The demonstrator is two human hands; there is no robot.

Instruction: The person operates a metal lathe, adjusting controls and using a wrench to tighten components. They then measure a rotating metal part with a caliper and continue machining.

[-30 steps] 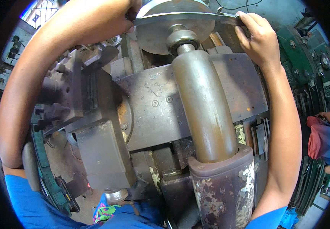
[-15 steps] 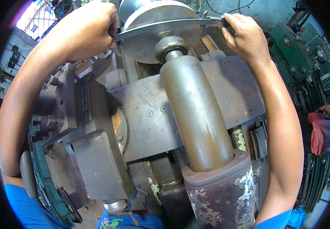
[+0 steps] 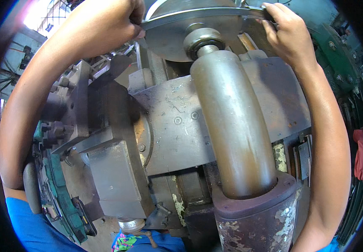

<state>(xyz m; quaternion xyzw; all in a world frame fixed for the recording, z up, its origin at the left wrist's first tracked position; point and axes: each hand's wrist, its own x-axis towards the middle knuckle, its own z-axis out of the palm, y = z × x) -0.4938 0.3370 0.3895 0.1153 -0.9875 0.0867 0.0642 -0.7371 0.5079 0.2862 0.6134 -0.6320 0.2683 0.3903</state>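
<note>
A long steel vernier caliper (image 3: 190, 14) spans the front of a round metal disc (image 3: 164, 45) mounted in a lathe. My left hand (image 3: 127, 26) is closed round the bar's left end; its fingers are partly cut off by the top edge. At the other end my right hand (image 3: 288, 35) pinches the caliper's dark end between thumb and fingers. One jaw rises near the right hand, and the disc's upper rim runs out of view. Below the bar, a rotating centre (image 3: 204, 40) bears on the middle of the disc, carried by a thick steel quill (image 3: 236, 122).
The worn tailstock (image 3: 257, 227) stands at the lower right. To the left are the bolted tool post (image 3: 78, 105) and a slide block (image 3: 120, 176). A flat carriage plate (image 3: 177, 145) lies under the quill. Green machinery (image 3: 334, 59) and red cloth (image 3: 362, 153) show at right.
The whole view has shifted, so the lathe sits further right and the disc higher in the picture. Both hands still hold the caliper across the disc.
</note>
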